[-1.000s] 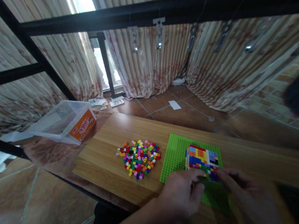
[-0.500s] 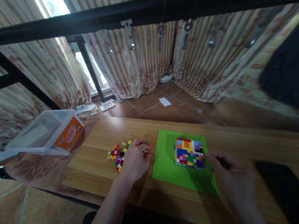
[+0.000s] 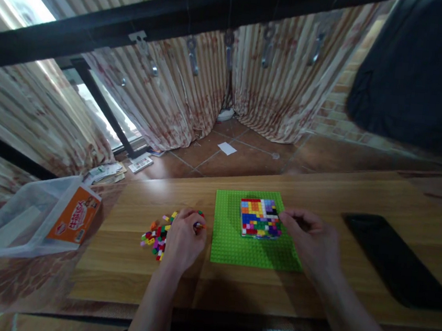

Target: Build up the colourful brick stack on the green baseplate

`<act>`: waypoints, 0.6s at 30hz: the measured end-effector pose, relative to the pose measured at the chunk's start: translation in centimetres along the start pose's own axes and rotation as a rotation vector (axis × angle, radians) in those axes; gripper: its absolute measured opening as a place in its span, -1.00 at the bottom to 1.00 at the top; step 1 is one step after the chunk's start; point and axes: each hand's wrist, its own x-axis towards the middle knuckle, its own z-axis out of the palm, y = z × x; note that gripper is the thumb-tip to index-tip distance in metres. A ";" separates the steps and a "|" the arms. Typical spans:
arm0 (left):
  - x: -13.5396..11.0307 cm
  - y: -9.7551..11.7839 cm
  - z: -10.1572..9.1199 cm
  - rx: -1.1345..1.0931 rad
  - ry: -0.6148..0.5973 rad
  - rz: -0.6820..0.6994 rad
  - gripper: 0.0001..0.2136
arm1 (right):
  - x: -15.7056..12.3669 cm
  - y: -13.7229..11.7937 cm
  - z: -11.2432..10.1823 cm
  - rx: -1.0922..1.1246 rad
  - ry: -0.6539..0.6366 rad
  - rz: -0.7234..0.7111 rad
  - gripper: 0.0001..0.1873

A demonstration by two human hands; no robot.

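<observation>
A flat, many-coloured block of toy bricks (image 3: 259, 219) sits on the green baseplate (image 3: 222, 247). My right hand (image 3: 311, 241) is at the block's right edge, thumb and forefinger pinched together; anything between them is too small to make out. To the left of the baseplate, a heap of loose toy bricks (image 3: 152, 240) lies on the table. Over the heap's right side is my left hand (image 3: 185, 238), its fingers curled. Small coloured bricks (image 3: 199, 226) show between its thumb and forefinger, and the hand hides part of the heap.
The wooden table (image 3: 114, 275) carries a black flat object (image 3: 393, 257) on the right. Left of the table stands a clear plastic bin (image 3: 20, 228) with an orange label. A black metal bar (image 3: 173, 15) crosses above, before the striped curtains (image 3: 189, 93).
The view has swung to the right, so the table contents appear further left. Both hands keep nearly the same places, the left at the heap and the right at the block's edge.
</observation>
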 end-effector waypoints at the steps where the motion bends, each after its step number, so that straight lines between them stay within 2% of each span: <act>1: 0.0 0.0 0.0 0.007 -0.003 -0.004 -0.84 | 0.0 0.0 0.0 -0.001 0.000 0.000 -0.72; 9: 0.0 0.6 -0.1 0.150 0.015 0.062 -0.82 | 0.1 -0.1 0.0 0.013 0.001 -0.011 -0.71; 18: -0.1 0.6 0.2 0.192 0.063 0.128 -0.81 | 0.2 0.5 0.1 0.011 -0.014 -0.013 -0.72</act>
